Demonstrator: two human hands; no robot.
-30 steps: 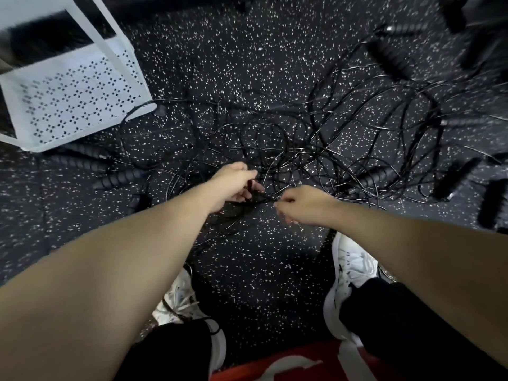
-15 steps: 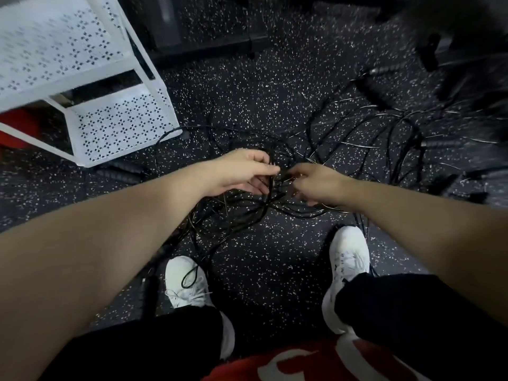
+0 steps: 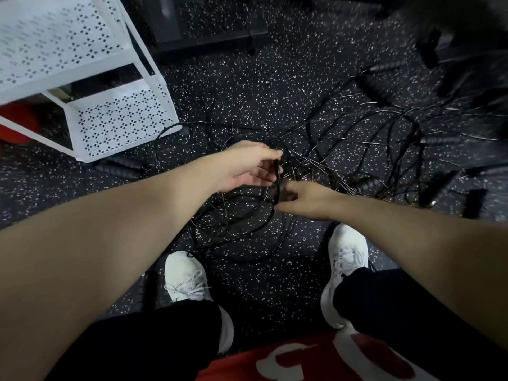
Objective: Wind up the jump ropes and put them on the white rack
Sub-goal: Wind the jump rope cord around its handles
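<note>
Both hands came up off the floor since a second ago. My left hand (image 3: 247, 167) pinches a bundle of black rope loops (image 3: 277, 185); my right hand (image 3: 308, 198) has fingers curled on the same bundle, just below. Remaining jump ropes (image 3: 371, 149) are tangled on the speckled floor (image 3: 261, 86). The white rack (image 3: 118, 119) now sits closer in view, front-left.

Both forearms extended forward and down, converging. Left hand (image 3: 247, 167) slightly higher, palm turned inward, fingers curled around a cord. Right hand (image 3: 308, 198) just beside and below it, knuckles up, fingers curled, pinching it.
</note>
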